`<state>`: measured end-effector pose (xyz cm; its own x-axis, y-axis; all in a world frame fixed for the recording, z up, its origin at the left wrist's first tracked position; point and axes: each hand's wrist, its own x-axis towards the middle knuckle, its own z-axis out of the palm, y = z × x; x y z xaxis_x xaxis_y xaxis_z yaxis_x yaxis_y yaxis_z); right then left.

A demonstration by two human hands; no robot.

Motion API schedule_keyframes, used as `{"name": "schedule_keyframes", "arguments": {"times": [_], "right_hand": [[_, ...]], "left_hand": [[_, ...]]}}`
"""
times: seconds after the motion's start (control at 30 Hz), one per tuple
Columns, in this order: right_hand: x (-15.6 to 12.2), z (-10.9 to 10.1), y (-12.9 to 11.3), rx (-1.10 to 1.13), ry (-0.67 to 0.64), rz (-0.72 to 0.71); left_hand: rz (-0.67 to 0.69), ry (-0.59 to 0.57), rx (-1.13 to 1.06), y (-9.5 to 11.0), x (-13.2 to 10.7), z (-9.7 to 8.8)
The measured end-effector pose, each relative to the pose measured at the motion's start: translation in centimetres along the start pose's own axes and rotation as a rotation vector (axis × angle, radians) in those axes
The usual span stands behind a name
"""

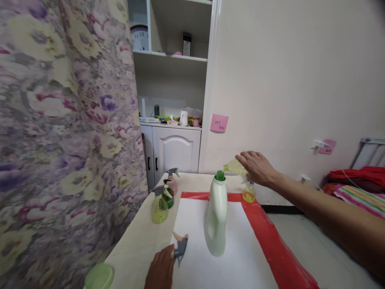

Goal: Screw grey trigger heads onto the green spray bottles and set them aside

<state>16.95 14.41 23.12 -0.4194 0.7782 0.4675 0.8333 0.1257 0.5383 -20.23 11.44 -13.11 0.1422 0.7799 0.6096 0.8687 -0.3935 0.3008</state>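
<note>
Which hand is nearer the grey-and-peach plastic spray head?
Left: the left hand holds the spray head; the right hand is farther off, rightward past the pale-green plastic jug.

The pale table (136,249) bears a red sheet (272,245) with white paper (243,249) over it, three spray bottles (159,210) at ten o'clock and a green lid (99,277) at eight.

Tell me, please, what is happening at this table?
A person's right hand holds a see-through yellowish bottle tipped sideways near the mouth of a pale green jug, which stands upright on a white sheet. The left hand holds a grey spray trigger at the sheet's edge. I can't tell whether liquid is flowing. Three spray bottles stand to the left.
</note>
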Motion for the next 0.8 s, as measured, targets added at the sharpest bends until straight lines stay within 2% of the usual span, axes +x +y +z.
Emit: {"name": "schedule_keyframes", "arguments": {"times": [0.3, 0.53, 0.8], "right_hand": [[0.7, 0.0, -0.7, -0.065, 0.032, -0.072], [1.3, -0.4, -1.1, -0.128, 0.050, -0.148], [2.7, -1.0, -1.9, -0.208, 0.060, -0.278]], "left_hand": [[0.009, 0.002, 0.012, 0.2, 0.1, -0.2], [0.079, 0.058, 0.041, 0.1, 0.0, 0.1], [0.045, 0.020, 0.019, 0.5, 0.4, -0.1]]}}
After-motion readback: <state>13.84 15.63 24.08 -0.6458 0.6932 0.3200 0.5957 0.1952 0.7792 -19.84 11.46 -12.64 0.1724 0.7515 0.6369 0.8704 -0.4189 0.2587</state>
